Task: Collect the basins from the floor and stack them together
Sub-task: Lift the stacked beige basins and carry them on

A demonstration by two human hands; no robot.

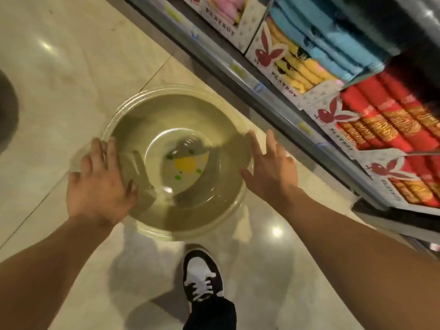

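Note:
A clear, faintly tinted plastic basin [176, 110] with a yellow and green sticker on its bottom hangs just above the floor in front of me. Doubled rim lines at its far left suggest more than one basin nested, but I cannot tell for sure. My left hand [100, 184] grips the left rim, thumb inside the bowl and fingers over the edge. My right hand [269, 167] lies with spread fingers against the right rim, not closed around it.
Glossy beige floor tiles [71, 55] stretch to the left and ahead. A shelf unit [273, 91] with boxed pink, blue, yellow and red towels runs along the right. My shoe [202, 275] stands below the basin. A dark rounded object [7, 108] sits at the left edge.

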